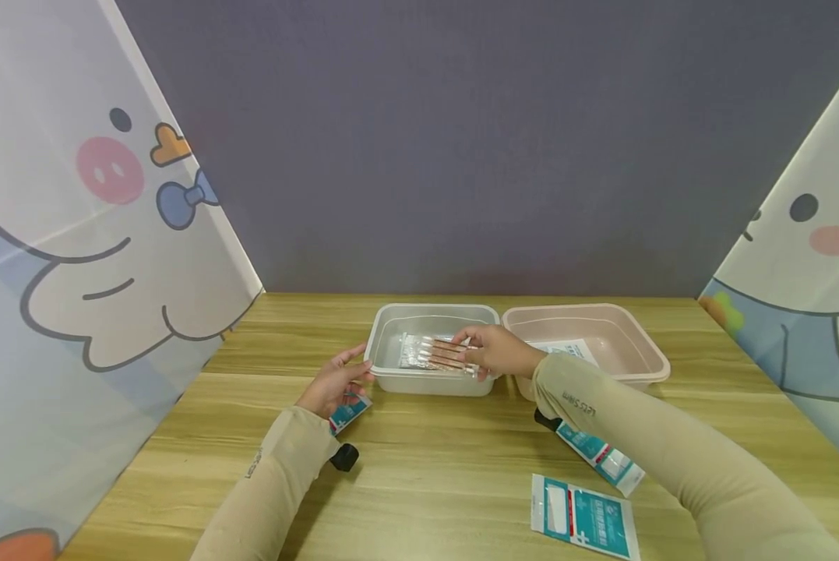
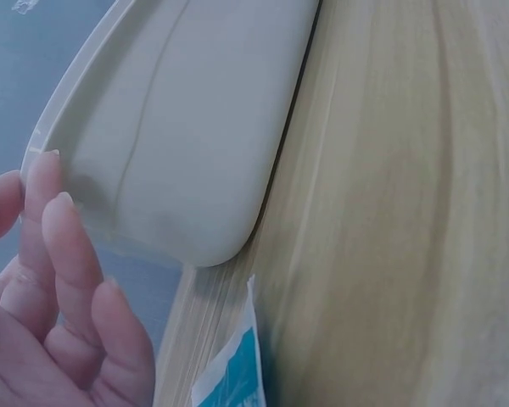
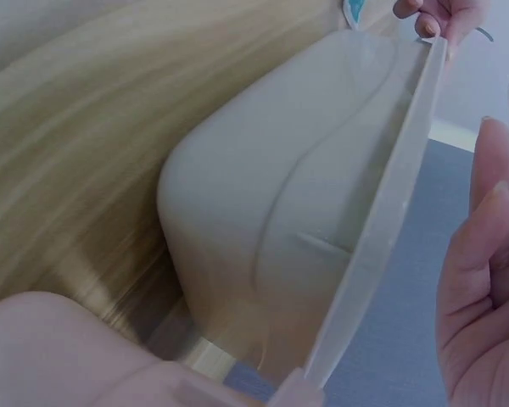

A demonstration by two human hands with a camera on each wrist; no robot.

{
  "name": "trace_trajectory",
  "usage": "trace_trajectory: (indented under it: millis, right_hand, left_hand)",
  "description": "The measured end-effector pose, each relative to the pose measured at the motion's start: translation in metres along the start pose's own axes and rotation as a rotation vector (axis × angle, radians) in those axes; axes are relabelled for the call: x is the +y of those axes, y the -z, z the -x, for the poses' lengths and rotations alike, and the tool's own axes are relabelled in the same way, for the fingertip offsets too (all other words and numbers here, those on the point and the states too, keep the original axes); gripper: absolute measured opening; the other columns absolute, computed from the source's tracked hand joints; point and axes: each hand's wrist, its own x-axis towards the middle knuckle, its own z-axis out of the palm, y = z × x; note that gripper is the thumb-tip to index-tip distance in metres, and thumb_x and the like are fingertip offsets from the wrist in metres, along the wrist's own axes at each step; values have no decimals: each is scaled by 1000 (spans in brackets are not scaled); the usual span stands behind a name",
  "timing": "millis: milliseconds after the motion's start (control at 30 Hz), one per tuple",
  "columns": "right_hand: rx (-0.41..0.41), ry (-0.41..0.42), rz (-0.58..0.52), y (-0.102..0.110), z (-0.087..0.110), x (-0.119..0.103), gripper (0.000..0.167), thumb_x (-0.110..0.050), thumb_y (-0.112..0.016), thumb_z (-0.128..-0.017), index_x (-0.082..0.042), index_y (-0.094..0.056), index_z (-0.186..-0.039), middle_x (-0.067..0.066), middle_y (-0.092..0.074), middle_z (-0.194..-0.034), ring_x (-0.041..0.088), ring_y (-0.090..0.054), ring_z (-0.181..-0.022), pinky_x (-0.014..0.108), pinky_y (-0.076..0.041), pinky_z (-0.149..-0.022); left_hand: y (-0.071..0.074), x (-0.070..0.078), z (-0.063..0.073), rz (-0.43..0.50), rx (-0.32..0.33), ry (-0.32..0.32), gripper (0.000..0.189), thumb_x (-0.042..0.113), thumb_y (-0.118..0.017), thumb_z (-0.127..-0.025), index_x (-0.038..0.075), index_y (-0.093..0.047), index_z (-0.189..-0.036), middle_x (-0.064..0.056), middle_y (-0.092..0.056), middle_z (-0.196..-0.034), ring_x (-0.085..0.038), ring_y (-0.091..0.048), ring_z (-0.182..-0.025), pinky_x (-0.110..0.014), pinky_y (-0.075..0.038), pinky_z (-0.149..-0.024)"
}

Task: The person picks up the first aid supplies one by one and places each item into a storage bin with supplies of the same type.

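In the head view my left hand [image 1: 329, 385] pinches the left end of the white plastic basin [image 1: 426, 384] between thumb and fingers. The left wrist view has those fingertips [image 2: 66, 229] at the outside of the rim. Over the basin's right half, my right hand [image 1: 499, 351] holds a clear packet of brown-stemmed swabs [image 1: 445, 354] by its right end. Behind and under that packet, a clear wrapper [image 1: 412, 349] shows inside the basin. In the right wrist view the packet is only a sliver at the right edge, beside the curled fingers [image 3: 483, 229].
A pink basin [image 1: 622, 335] stands against the white one on the right, with a white printed packet [image 1: 575, 349] inside. Teal-and-white packets [image 1: 587, 518] lie at the front right, one [image 1: 604, 456] partly under my right sleeve. Another teal packet [image 1: 350, 411] lies beside my left hand.
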Motion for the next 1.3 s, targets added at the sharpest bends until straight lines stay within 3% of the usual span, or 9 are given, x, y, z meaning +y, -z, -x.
trace_trajectory:
  millis: [367,533,700,900,1067,1300]
  right_hand:
    - [8,28,32,15,-16,-1,29,-8,-57,-96,1,-57,-124,11,-63,-84,20,-62,-56,35,-49,-53]
    - [11,28,46,18,-25,-2,33,-8,-57,-96,4,-55,-127,13,-61,-85,23,-63,-58,30,-46,-50]
    - [-5,32,67,19,-36,-2,32,-9,-57,-96,4,-56,-126,18,-59,-87,36,-64,-63,28,-44,-48]
    - [-4,-22,73,23,-46,1,30,-11,-58,-97,-1,-58,-125,13,-58,-85,24,-63,-58,28,-42,-48]
    - [-24,-22,70,25,-52,-2,31,-8,-58,-96,1,-58,-125,9,-62,-87,26,-64,-58,27,-42,-47]
    - [-27,-18,53,21,-69,-11,29,-8,-61,-94,0,-61,-123,9,-61,-78,22,-62,-54,26,-42,-47]
  left_hand:
    - [-4,0,-1,-1,20,-5,53,16,-52,-100,10,-33,-149,4,-64,-73,-6,-53,-50,-23,-41,-53]
    - [-5,2,1,-1,24,0,55,18,-54,-99,11,-33,-149,4,-64,-72,-5,-53,-49,-22,-41,-50]
    - [-3,2,1,4,37,9,55,18,-54,-99,11,-32,-149,4,-64,-73,-6,-52,-49,-23,-41,-50]
    - [-6,1,0,9,27,-12,53,19,-55,-99,12,-36,-148,1,-66,-76,-6,-54,-51,-23,-42,-52]
    - [-7,2,3,6,22,-34,54,19,-56,-98,10,-37,-147,2,-66,-74,-6,-55,-51,-22,-42,-52]
    - [-4,1,2,-9,41,2,53,17,-53,-100,12,-33,-149,3,-64,-75,-7,-54,-52,-24,-41,-52]
